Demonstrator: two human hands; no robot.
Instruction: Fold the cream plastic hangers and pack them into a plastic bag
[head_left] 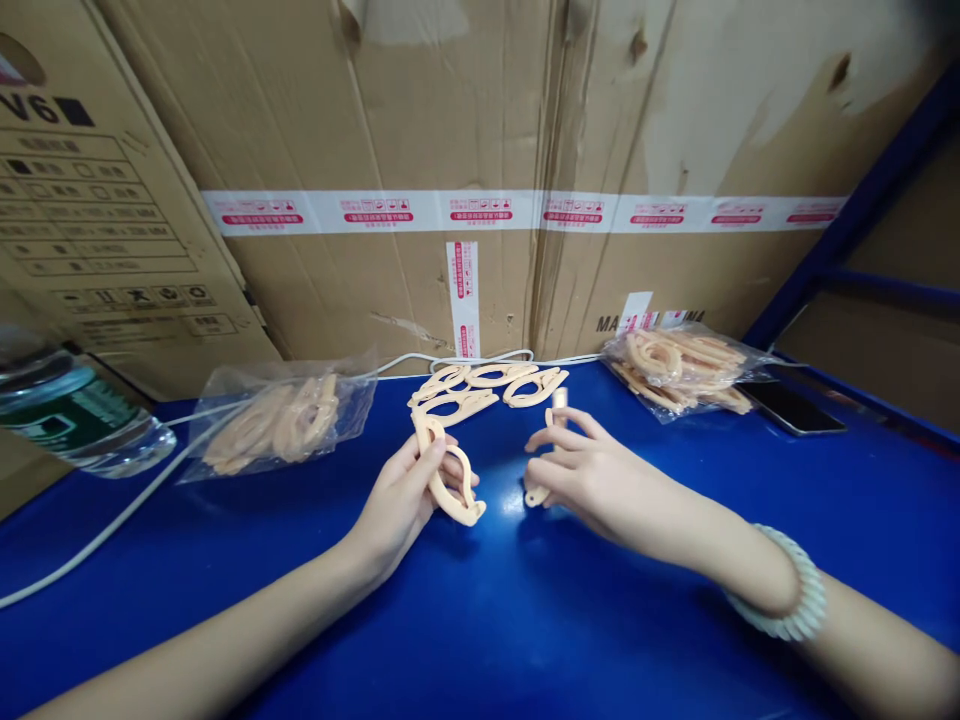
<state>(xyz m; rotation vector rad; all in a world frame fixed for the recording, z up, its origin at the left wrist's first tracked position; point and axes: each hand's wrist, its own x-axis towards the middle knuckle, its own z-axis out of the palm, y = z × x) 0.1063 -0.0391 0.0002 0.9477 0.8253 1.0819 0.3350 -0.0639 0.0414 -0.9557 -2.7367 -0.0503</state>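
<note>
My left hand [401, 495] is closed on a beige plastic folding hanger [459, 510], with the thumb lying across its upper part. The hanger is folded into a curved loop and tilted above the blue table. To the right, my right hand [581, 465] curls its fingers round another beige hanger piece [537, 496]. Most of that piece is hidden behind the fingers; a rounded end with a small hole shows below them. The two hands are apart. Just beyond them, several similar beige folding hangers [457, 404] lie loosely together on the table.
A clear bag of beige hangers [274, 425] lies at left, and more bagged hangers [679, 365] at right beside a dark phone [795, 405]. A water bottle [75, 410] stands far left near a white cable [112, 530]. Cardboard boxes [375, 290] back the blue table [495, 620].
</note>
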